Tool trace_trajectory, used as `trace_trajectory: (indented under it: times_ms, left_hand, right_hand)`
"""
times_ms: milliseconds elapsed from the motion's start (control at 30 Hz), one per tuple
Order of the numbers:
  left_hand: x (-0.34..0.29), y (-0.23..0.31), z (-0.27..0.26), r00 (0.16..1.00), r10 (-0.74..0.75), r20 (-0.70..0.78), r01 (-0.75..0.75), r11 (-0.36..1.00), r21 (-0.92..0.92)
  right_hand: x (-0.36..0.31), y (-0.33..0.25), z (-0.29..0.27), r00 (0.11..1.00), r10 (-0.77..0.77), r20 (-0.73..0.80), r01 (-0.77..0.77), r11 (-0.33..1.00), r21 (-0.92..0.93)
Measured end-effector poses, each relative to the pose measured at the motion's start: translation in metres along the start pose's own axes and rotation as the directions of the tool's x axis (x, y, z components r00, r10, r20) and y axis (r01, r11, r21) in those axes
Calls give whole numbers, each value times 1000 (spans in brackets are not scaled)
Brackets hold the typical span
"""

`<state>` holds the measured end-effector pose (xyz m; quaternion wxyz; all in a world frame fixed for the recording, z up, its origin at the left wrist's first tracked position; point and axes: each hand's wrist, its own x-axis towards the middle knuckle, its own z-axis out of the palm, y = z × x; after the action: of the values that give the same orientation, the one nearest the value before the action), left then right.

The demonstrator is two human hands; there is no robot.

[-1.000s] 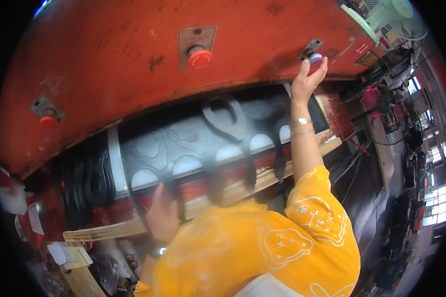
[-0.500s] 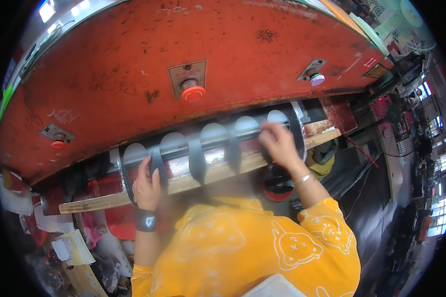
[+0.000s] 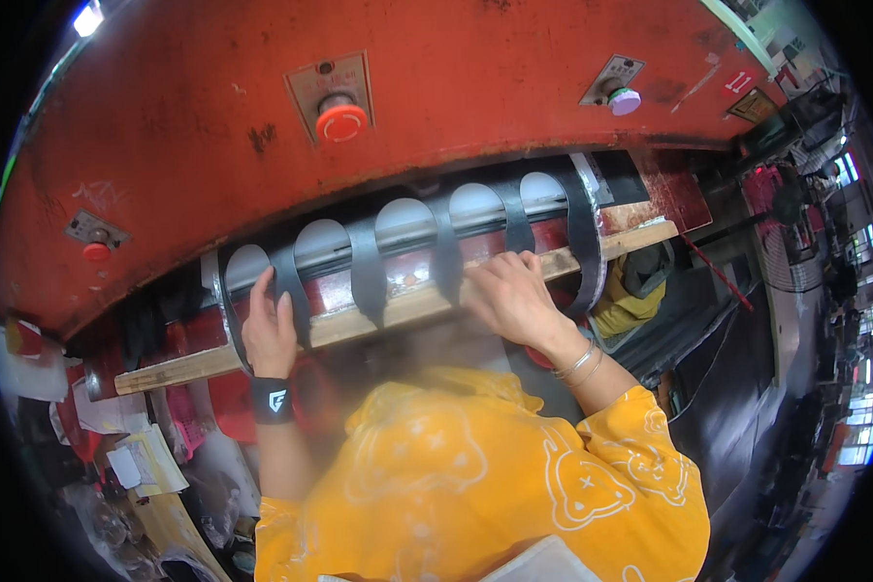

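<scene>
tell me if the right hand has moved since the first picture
Yes, the right hand has left the fixed purple button, moving down and leftward in the picture to the wooden bar.

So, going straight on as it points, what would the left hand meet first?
The left hand would likely meet the black strip just right of the leftmost pale rounded patch, though depth is unclear.

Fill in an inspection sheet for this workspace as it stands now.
Surface: dark red bed, wooden bar along its front.
Job's things: black sheet with rounded cut-outs, some strips crossing the bar.
Clutter: papers lower left; yellow item lower right.
Hands: left hand at the sheet's left end; right hand, fingers bent, by the strips; both grips unclear.
Cables: nothing clearly seen.
Surroundings: red machine panel with red buttons and a lilac button; windows far right.
</scene>
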<state>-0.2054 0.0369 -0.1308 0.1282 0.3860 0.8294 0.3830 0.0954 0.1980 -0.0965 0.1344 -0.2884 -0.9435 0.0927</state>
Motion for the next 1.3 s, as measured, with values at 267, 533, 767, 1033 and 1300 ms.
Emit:
trace_trajectory:
  times_ms: [267, 533, 767, 1033, 1300]
  left_hand:
    - [-60, 4, -3, 997, 19, 70, -26, 995, 94]
    - [-129, 13, -19, 978, 9, 209, -16, 999, 32]
    - [-168, -4, -18, 981, 84, 175, -81, 996, -22]
    - [-167, -6, -16, 981, 53, 189, -51, 999, -18]
    - [-147, 5, -4, 993, 103, 53, -108, 990, 93]
  right_hand:
    - [21, 22, -38, 905, 171, 390, -343, 835, 430]
    - [69, -28, 5, 995, 98, 20, -99, 990, 103]
    - [15, 28, -32, 996, 93, 14, -90, 909, 407]
    - [10, 35, -13, 986, 163, -35, -163, 987, 1]
    - [39, 72, -22, 699, 205, -685, 2, 957, 289]
